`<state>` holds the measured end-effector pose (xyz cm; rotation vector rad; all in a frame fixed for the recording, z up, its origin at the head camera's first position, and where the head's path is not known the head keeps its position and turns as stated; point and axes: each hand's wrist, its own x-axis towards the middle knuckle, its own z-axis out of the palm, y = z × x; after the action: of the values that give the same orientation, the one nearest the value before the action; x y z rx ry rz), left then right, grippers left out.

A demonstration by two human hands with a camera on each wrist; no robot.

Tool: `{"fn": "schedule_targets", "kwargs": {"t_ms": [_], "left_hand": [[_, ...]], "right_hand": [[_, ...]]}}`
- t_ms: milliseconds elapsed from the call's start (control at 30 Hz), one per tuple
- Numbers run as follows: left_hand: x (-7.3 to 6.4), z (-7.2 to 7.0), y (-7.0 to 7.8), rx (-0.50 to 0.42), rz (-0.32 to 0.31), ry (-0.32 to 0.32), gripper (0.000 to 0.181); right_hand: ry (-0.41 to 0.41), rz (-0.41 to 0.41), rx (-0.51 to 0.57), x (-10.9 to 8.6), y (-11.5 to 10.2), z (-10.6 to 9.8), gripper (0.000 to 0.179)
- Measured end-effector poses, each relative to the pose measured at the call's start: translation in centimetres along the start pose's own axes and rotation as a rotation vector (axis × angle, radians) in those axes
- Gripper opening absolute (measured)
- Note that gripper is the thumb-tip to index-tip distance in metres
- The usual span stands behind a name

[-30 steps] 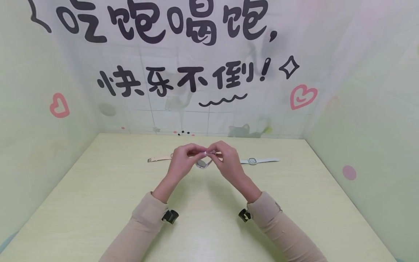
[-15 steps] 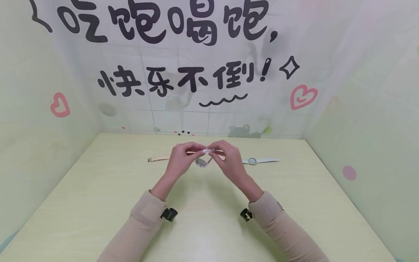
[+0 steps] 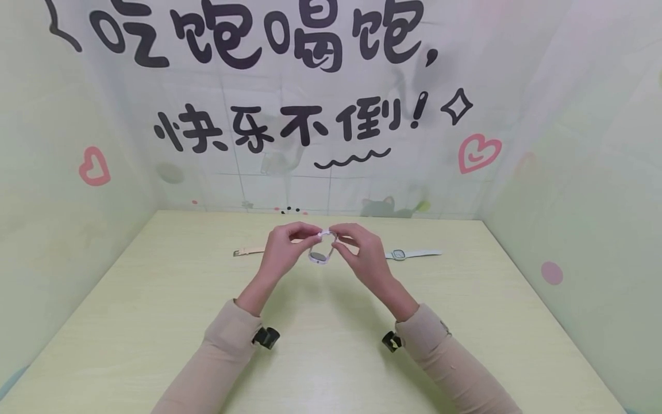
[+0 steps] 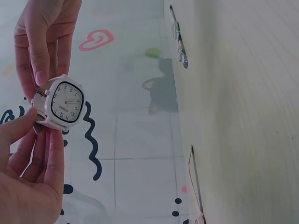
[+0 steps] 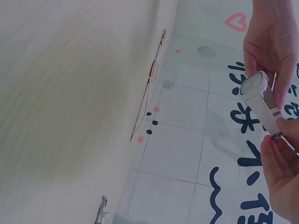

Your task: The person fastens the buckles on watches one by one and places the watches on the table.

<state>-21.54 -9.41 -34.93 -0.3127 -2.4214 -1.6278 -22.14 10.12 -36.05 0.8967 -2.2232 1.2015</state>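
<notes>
A white wristwatch (image 3: 319, 259) with a squarish dial hangs face outward, its strap bent into a loop above the dial. My left hand (image 3: 283, 248) pinches the strap's upper left side between thumb and fingers. My right hand (image 3: 360, 247) pinches the other side, with its fingertips close to the left's. In the left wrist view the watch dial (image 4: 67, 101) shows numerals, and fingers cover part of the strap. The right wrist view shows the white strap (image 5: 261, 109) running down to a small metal buckle (image 5: 277, 135) at my right fingertips.
Behind my left hand lies a watch with a peach strap (image 3: 250, 250), partly hidden. A watch with a pale blue strap (image 3: 421, 253) lies behind my right hand. The light wooden table (image 3: 320, 356) ends at a printed back wall (image 3: 207, 190).
My hands have drawn slightly apart, so more of the strap loop shows between them. The watch stays in almost the same place. The two watches on the table have not moved.
</notes>
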Motion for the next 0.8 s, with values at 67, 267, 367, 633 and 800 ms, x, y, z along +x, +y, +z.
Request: {"fn": "schedule_targets", "kwargs": {"t_ms": [67, 267, 367, 633, 800], "left_hand": [[-0.03, -0.07, -0.03, -0.001, -0.006, 0.002, 0.021], [-0.10, -0.27, -0.05, -0.043, -0.030, -0.007, 0.021], [-0.13, -0.34, -0.07, -0.081, -0.044, -0.015, 0.022], [-0.03, -0.43, -0.51, -0.121, -0.091, -0.016, 0.024], [0.01, -0.47, -0.61, -0.130, -0.116, -0.013, 0.025]], "right_hand": [[-0.003, -0.013, 0.000, -0.05, 0.04, 0.00, 0.034], [-0.028, -0.054, -0.031, -0.20, 0.21, 0.01, 0.043], [-0.049, -0.073, -0.061, -0.27, 0.30, -0.04, 0.047], [-0.110, -0.105, -0.114, -0.50, 0.23, -0.31, 0.054], [-0.136, -0.116, -0.125, -0.65, 0.54, -0.39, 0.056]]}}
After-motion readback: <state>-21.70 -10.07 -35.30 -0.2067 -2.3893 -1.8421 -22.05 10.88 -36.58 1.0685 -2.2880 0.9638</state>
